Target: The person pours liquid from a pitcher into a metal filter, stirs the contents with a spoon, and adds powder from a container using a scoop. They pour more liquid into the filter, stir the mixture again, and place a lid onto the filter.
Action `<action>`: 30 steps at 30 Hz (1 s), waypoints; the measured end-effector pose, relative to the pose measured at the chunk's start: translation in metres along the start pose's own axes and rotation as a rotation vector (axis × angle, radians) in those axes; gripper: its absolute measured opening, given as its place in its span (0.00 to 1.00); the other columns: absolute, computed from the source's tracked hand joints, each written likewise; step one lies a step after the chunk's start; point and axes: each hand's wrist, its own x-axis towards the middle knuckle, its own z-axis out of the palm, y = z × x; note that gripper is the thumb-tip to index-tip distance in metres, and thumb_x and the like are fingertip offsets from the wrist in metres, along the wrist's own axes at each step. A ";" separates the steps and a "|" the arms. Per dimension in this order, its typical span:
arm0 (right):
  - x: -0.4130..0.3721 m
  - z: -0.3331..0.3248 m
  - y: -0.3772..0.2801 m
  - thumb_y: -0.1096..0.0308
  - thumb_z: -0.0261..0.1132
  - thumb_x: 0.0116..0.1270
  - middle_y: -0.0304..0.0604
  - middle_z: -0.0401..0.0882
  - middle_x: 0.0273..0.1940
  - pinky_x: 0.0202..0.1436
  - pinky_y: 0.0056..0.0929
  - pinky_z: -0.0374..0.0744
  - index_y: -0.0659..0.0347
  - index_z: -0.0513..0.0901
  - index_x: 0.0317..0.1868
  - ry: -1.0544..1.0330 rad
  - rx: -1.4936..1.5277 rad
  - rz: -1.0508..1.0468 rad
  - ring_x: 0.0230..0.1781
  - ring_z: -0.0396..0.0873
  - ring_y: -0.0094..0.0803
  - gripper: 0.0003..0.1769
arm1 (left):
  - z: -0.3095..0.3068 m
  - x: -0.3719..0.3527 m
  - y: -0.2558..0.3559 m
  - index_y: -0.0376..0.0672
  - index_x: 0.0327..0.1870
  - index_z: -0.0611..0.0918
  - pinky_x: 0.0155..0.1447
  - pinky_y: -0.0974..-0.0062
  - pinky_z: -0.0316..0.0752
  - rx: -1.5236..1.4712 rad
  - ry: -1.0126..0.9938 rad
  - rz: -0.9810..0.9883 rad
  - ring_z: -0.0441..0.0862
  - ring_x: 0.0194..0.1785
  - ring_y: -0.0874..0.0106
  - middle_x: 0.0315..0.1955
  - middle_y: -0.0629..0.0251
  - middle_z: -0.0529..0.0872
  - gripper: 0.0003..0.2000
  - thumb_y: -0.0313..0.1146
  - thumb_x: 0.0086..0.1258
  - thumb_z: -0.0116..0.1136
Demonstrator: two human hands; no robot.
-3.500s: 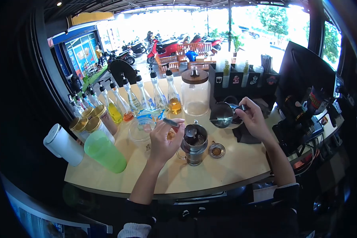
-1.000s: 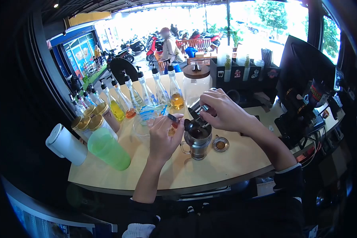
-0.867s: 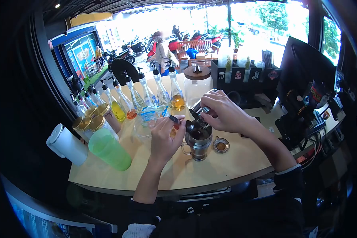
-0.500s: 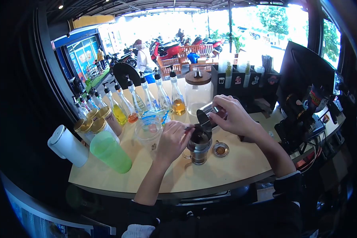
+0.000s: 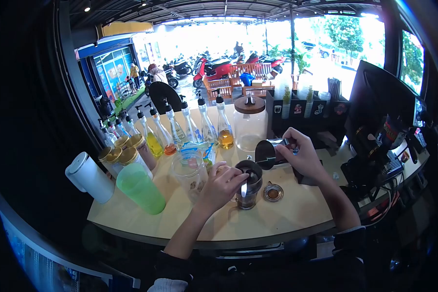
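Observation:
My left hand (image 5: 223,185) is closed in a pinch over a metal drip filter (image 5: 249,171) with a dark inside. A slim shiny metal utensil (image 5: 244,189), perhaps a spoon, shows at its fingertips; its full shape is hidden. The filter sits on a clear glass mug (image 5: 246,200) with a handle on the left. My right hand (image 5: 302,155) grips a small metal container (image 5: 265,155) tipped sideways, its dark round mouth facing the filter. Right of the mug, a small round metal piece (image 5: 273,192) with a brown centre lies on the counter.
Pump bottles (image 5: 225,138) and a wooden-lidded glass jar (image 5: 250,121) line the back of the wooden counter (image 5: 219,226). Left stand a clear plastic tub (image 5: 187,173), a green cup (image 5: 141,190), gold-lidded canisters (image 5: 131,158) and a white jug (image 5: 88,177). A dark monitor (image 5: 374,102) stands right.
My right hand has drawn the metal container back to the right, away from above the filter. My left fingers have moved down over the filter's rim. The whole view has shifted slightly.

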 end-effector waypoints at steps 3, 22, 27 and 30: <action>-0.001 0.001 0.012 0.75 0.64 0.65 0.30 0.68 0.23 0.26 0.14 0.70 0.67 0.69 0.34 0.046 0.000 -0.039 0.25 0.68 0.10 0.10 | -0.003 -0.002 0.003 0.52 0.44 0.85 0.64 0.58 0.65 -0.009 -0.041 -0.009 0.79 0.44 0.74 0.38 0.75 0.81 0.14 0.31 0.56 0.68; -0.001 -0.003 0.040 0.72 0.66 0.66 0.26 0.66 0.24 0.27 0.12 0.66 0.60 0.70 0.31 0.277 0.509 0.064 0.26 0.66 0.08 0.11 | -0.016 -0.003 0.020 0.48 0.51 0.80 0.65 0.56 0.65 -0.131 -0.022 -0.148 0.75 0.57 0.64 0.49 0.66 0.78 0.19 0.27 0.56 0.63; 0.003 -0.008 0.027 0.72 0.65 0.67 0.27 0.69 0.25 0.28 0.11 0.67 0.60 0.71 0.32 0.319 0.462 0.014 0.26 0.69 0.09 0.10 | -0.026 -0.021 0.018 0.44 0.51 0.80 0.59 0.64 0.70 -0.208 0.166 -0.180 0.77 0.54 0.63 0.47 0.63 0.80 0.19 0.24 0.55 0.62; 0.013 -0.003 0.003 0.72 0.64 0.68 0.29 0.71 0.27 0.31 0.11 0.67 0.60 0.70 0.32 0.349 0.472 -0.014 0.28 0.70 0.10 0.10 | -0.042 -0.034 0.016 0.43 0.49 0.80 0.56 0.66 0.71 -0.174 0.263 -0.167 0.78 0.51 0.63 0.45 0.63 0.81 0.18 0.23 0.54 0.63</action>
